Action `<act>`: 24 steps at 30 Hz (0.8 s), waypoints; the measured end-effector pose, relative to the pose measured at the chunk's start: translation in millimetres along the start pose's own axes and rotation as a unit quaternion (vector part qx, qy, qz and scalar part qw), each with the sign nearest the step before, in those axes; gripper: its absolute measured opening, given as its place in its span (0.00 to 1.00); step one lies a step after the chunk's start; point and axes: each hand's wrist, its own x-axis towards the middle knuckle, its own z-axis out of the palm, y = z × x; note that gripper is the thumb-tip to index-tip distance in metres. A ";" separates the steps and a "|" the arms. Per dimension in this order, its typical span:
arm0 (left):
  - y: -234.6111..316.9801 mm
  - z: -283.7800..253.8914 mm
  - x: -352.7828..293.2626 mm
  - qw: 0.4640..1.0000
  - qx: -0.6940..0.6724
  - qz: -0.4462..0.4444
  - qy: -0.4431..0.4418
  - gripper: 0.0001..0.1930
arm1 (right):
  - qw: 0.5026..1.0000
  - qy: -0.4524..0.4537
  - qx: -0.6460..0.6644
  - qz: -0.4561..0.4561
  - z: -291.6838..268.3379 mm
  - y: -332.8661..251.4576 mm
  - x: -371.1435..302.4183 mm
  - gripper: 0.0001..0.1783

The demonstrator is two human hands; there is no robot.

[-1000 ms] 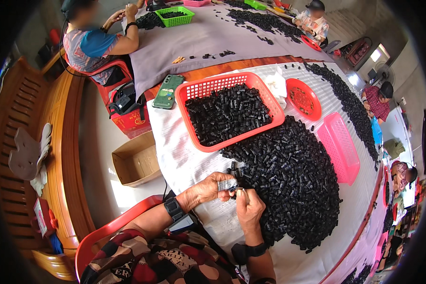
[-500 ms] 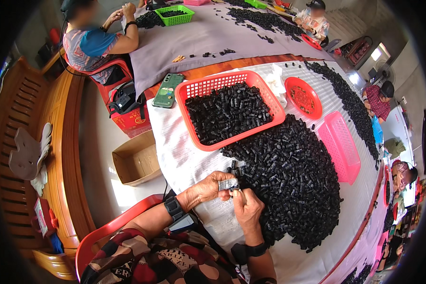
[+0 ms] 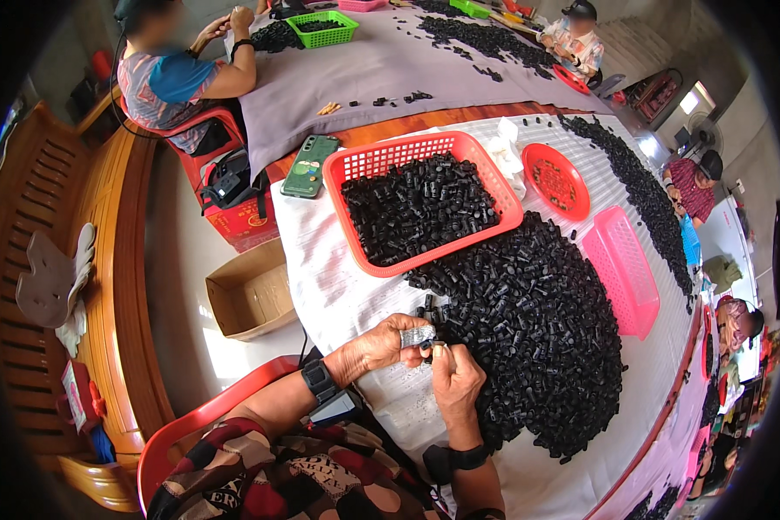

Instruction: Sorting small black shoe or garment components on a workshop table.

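My left hand [image 3: 381,344] is closed, a silvery-grey wrap [image 3: 416,335] around one of its digits. Between its fingertips sits a small black plastic piece [image 3: 425,345], mostly hidden. Close against it is my right hand [image 3: 456,381], thumb and finger pinched on something too small to make out. Both hands hover over the table edge, just left of a big heap of small black cylindrical plastic pieces [image 3: 537,338]. Beyond them stands a red basket [image 3: 388,267] holding more of these black pieces.
A pink basket [image 3: 624,273] lies right of the heap, and a red plate [image 3: 556,182] with small bits sits behind it. A green phone [image 3: 310,166] is left of the red basket. On the floor stands a cardboard box [image 3: 251,290]. Several people work at surrounding tables.
My right fingertips have shifted slightly at the small black piece. My left hand stays nearly in place, and the baskets and heap look the same.
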 end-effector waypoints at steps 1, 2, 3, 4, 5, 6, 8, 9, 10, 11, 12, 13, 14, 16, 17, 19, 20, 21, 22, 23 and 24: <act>-0.4 -0.5 0.1 1.000 0.001 0.001 0.001 0.12 | 1.000 0.002 0.003 -0.003 0.5 0.3 0.0 0.12; -0.8 -1.6 0.7 1.000 0.001 0.000 0.000 0.12 | 1.000 0.002 0.003 -0.002 0.3 -0.2 -0.1 0.12; -1.3 -2.8 1.4 1.000 0.001 -0.003 0.004 0.12 | 1.000 -0.012 0.005 -0.008 -0.3 -1.4 0.0 0.12; -1.5 -3.4 2.0 1.000 0.001 -0.007 0.007 0.12 | 1.000 -0.025 0.006 -0.015 -0.9 -2.5 0.2 0.12; -1.4 -3.4 2.0 1.000 0.001 -0.007 0.008 0.12 | 1.000 -0.025 0.007 -0.014 -1.4 -3.7 0.6 0.12; -1.0 -3.4 1.9 1.000 0.000 -0.005 0.004 0.12 | 1.000 -0.026 0.007 -0.012 -1.8 -4.9 1.3 0.12; -0.4 -2.5 1.9 1.000 0.000 -0.002 0.001 0.11 | 1.000 -0.026 0.008 -0.009 -1.5 -4.4 1.3 0.12; 0.1 -1.5 1.9 1.000 -0.006 -0.010 0.009 0.09 | 1.000 -0.012 0.019 0.001 -0.4 -2.5 1.0 0.12; 0.7 -0.8 1.9 1.000 -0.012 -0.018 0.017 0.07 | 1.000 0.003 0.029 0.010 0.1 -1.6 0.9 0.11; 1.1 -1.1 1.5 1.000 -0.011 -0.018 0.017 0.07 | 0.999 0.003 0.030 0.010 -0.4 -2.3 1.2 0.11; 1.5 -1.8 1.0 1.000 -0.017 -0.023 0.004 0.08 | 0.999 0.006 0.040 0.028 -1.6 -3.4 1.8 0.11; 1.8 -2.7 0.6 0.999 -0.023 -0.028 -0.008 0.09 | 0.998 0.010 0.050 0.046 -2.5 -4.3 2.2 0.11; 2.7 -3.7 0.3 0.999 -0.022 -0.028 -0.008 0.09 | 0.999 0.014 0.042 0.031 -2.9 -5.1 2.2 0.10; 4.5 -6.9 0.2 0.990 -0.106 -0.034 -0.089 0.10 | 0.998 0.013 0.047 0.031 -2.7 -5.9 2.0 0.10; 4.0 -9.1 0.5 0.990 -0.105 -0.034 -0.089 0.10 | 0.998 0.014 0.051 0.032 -2.9 -5.9 1.8 0.10; 3.0 -12.2 0.1 0.982 -0.135 -0.033 -0.131 0.10 | 0.998 0.013 0.052 0.027 -3.3 -5.7 1.0 0.09; 4.0 -10.5 -0.3 0.982 -0.133 -0.035 -0.131 0.10 | 0.998 0.012 0.052 0.022 -3.6 -5.3 0.8 0.09; 5.4 -7.3 -1.0 0.988 -0.102 -0.031 -0.113 0.12 | 0.998 0.015 0.053 0.022 -4.1 -4.6 0.7 0.09; 6.7 -3.7 -2.0 0.993 -0.071 -0.028 -0.094 0.15 | 0.999 0.012 0.050 0.016 -4.8 -3.6 0.5 0.09; 7.8 0.5 -3.2 0.993 -0.068 -0.031 -0.095 0.15 | 0.999 0.010 0.045 0.010 -5.2 -2.9 0.3 0.09; 8.2 5.2 -4.9 0.997 -0.033 -0.017 -0.062 0.15 | 0.999 0.015 0.046 0.010 -5.2 -1.9 0.0 0.09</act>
